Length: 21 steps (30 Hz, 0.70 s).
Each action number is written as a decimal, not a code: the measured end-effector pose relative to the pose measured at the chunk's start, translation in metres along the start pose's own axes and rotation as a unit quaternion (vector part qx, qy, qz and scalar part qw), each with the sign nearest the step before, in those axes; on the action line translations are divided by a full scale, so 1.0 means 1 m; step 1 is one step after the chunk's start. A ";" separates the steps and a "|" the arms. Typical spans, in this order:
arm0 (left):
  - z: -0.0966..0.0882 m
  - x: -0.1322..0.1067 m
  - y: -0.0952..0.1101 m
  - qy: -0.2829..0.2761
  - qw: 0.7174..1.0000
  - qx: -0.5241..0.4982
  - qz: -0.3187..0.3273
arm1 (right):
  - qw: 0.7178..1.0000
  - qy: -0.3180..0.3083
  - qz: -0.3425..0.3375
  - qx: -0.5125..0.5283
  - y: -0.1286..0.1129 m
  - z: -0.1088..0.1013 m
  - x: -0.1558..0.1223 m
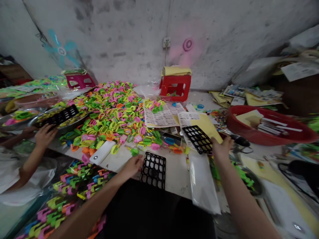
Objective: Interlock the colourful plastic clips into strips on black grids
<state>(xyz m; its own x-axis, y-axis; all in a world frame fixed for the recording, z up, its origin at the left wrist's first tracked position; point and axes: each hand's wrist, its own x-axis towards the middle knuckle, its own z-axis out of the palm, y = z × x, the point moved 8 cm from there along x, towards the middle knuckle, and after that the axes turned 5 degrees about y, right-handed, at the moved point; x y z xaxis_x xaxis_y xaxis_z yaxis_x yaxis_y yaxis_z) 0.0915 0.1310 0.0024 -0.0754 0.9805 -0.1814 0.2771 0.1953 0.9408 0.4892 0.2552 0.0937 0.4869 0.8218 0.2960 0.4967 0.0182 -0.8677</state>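
Observation:
My left hand (pixel 134 165) has its fingers closed at the left edge of a black grid tray with rows of holes (pixel 153 170), which lies at the table's front edge. Farther right, my right hand (pixel 222 148) is stretched out with thumb and fingers apart. Its thumb side is against or very near the right edge of a second black grid tray (pixel 198 138), lying tilted over printed sheets. Below that tray is a stack of clear plastic bags (pixel 203 182). A dark mug (pixel 239 141) stands just beyond my right fingers.
Bright plastic pieces (pixel 117 109) are heaped across the table. A co-worker's hand (pixel 46 135) touches another black grid tray (pixel 61 115) over a metal bowl. A red basin (pixel 264 132) stands at right, a red stool (pixel 175 87) at the back. More pieces (pixel 67 196) sit below left.

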 end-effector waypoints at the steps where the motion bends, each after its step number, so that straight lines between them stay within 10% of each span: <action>1: -0.006 0.003 0.004 0.019 0.999 0.034 0.029 | 0.995 -0.032 -0.066 -0.073 -0.010 0.008 -0.009; 5: -0.052 0.010 0.020 0.141 0.942 0.241 0.186 | 0.915 -0.182 -0.254 -0.257 -0.036 0.063 -0.064; 10: -0.090 0.032 0.018 0.171 0.880 0.378 0.232 | 0.823 -0.253 -0.284 -0.422 -0.037 0.106 -0.101; 16: -0.076 0.045 0.018 0.135 0.865 0.430 0.219 | 0.847 -0.262 -0.173 -0.428 -0.035 0.089 -0.086; 21: -0.069 0.024 0.030 0.129 0.884 0.400 0.203 | 0.950 -0.251 -0.084 -0.165 -0.034 0.069 -0.123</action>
<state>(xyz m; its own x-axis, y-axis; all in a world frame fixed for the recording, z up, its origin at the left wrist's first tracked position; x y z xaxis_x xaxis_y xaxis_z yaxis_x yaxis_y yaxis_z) 0.0319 0.1587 0.0458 -0.0007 0.9561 0.2931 0.9130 -0.1189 0.3903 0.3627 0.1927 0.0595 0.0167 0.9927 0.1195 0.7757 0.0625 -0.6280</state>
